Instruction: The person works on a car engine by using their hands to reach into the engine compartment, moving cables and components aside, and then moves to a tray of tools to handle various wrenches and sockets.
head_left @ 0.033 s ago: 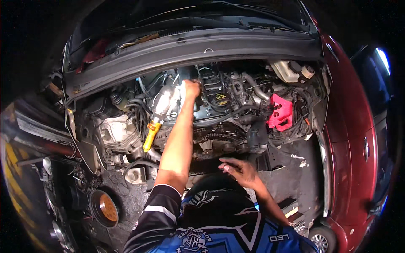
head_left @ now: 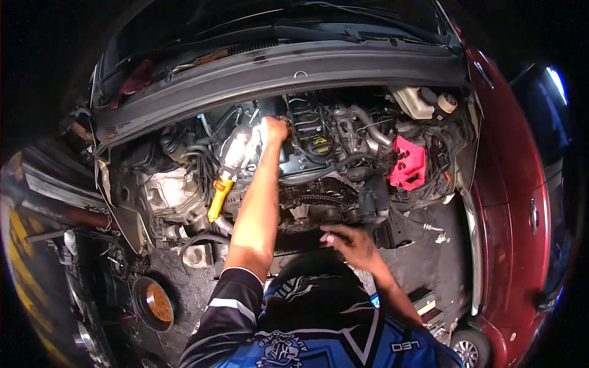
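Note:
My left arm reaches into the engine bay, and my left hand point(head_left: 275, 130) is closed at the rear of the engine, beside a dark cylindrical part point(head_left: 270, 108). Whatever its fingers grip is hidden. Just left of that hand lies a lit work lamp point(head_left: 235, 150) with a yellow handle, shining on the engine. To the right of the hand is a black oil filler cap point(head_left: 320, 145). Nearer to me, my right hand point(head_left: 356, 248) hovers by the front of the engine bay, fingers stretched out and slightly blurred, with nothing visible in them.
A pinkish-red plastic holder point(head_left: 410, 163) rests on the engine bay's right side, below a whitish reservoir point(head_left: 415, 103). On the floor at lower left stands a round pan point(head_left: 138, 306) with orange-brown contents. A red car point(head_left: 509, 202) stands close on the right.
My right hand's fingers have bent slightly and its thumb has shifted. The left hand stays at nearly the same place.

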Tool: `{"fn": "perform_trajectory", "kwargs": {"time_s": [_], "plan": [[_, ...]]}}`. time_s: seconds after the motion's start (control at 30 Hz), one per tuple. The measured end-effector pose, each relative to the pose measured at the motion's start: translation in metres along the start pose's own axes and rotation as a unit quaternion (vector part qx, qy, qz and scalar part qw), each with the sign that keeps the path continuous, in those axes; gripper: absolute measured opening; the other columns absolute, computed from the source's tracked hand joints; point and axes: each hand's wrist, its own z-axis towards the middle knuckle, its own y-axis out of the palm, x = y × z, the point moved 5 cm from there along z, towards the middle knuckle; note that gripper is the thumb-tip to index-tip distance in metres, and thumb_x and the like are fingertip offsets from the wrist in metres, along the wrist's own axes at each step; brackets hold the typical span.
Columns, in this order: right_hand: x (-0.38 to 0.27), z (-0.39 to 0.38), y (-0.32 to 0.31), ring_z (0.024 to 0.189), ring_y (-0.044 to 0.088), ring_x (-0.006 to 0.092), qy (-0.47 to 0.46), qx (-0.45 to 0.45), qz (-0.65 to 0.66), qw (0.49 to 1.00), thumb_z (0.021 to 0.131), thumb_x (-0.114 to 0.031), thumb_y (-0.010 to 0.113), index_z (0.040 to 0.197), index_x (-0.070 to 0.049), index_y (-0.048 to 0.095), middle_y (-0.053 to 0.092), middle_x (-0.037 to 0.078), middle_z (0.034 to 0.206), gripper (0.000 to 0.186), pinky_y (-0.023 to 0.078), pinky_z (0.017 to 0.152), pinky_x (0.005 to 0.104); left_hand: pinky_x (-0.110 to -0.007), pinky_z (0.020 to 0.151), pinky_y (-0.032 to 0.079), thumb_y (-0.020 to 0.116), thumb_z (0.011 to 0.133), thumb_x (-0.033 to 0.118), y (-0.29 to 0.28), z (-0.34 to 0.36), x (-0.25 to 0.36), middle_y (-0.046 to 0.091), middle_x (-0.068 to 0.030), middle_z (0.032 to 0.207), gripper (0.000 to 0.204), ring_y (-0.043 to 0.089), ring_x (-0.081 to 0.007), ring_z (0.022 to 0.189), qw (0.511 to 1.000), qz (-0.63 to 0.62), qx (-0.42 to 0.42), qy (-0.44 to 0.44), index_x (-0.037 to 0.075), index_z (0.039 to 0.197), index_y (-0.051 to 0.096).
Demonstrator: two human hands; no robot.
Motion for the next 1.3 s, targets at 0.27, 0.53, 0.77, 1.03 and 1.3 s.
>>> {"fn": "perform_trajectory", "kwargs": {"time_s": [0.27,0.53,0.77,1.03,1.3], "plan": [[-0.105,0.174,-0.066,0.103,0.066,0.0356,-0.125,0.167,-0.126,0.97,0.093,-0.041,0.059,0.107,-0.003,0.07,0.07,0.02,0.107,0.042,0.049,0.092,0.044,-0.032,0.056,0.058,0.064,0.089,0.0,-0.052,0.031,-0.045,0.069,-0.0125,0.074,0.007,0.067,-0.0202,0.06,0.971,-0.211,-0.028,-0.107,-0.005,0.09,0.068],[-0.004,0.392,-0.122,0.072,0.07,0.0305,0.007,0.145,-0.428,0.892,0.081,-0.035,0.068,0.082,-0.005,0.074,0.071,0.018,0.079,0.031,0.054,0.064,0.0423,-0.03,0.06,0.052,0.069,0.089,0.014,0.016,-0.027,0.01,0.072,-0.005,0.074,0.012,0.064,-0.0122,0.061,0.999,-0.006,0.015,-0.031,0.004,0.094,0.075],[-0.006,0.403,-0.067,0.042,0.042,0.0091,0.046,0.107,0.001,0.993,0.084,-0.021,0.067,0.065,-0.01,0.07,0.058,0.0,0.053,0.022,0.024,0.04,0.0315,-0.029,0.057,0.052,0.07,0.089,0.016,-0.025,-0.021,0.013,0.073,-0.007,0.074,0.015,0.065,-0.0118,0.06,0.999,0.017,0.021,-0.043,0.004,0.097,0.075],[0.016,0.423,-0.08,0.048,0.052,0.0125,-0.027,0.216,-0.014,0.976,0.074,-0.003,0.064,0.063,0.001,0.068,0.061,0.004,0.057,0.013,0.032,0.041,0.0321,-0.029,0.056,0.053,0.069,0.09,0.016,-0.013,-0.023,0.027,0.074,-0.0074,0.076,0.015,0.065,-0.0122,0.055,0.997,0.072,0.024,-0.029,0.006,0.096,0.077],[0.02,0.431,-0.069,0.046,0.05,0.0116,0.001,0.249,-0.039,0.968,0.074,-0.003,0.064,0.056,-0.002,0.063,0.057,0.004,0.053,0.018,0.033,0.04,0.0324,-0.036,0.064,0.056,0.067,0.089,0.021,-0.016,-0.004,0.0,0.073,-0.0139,0.079,0.018,0.071,-0.0244,0.066,0.993,0.115,0.026,0.007,0.006,0.096,0.075]]}}
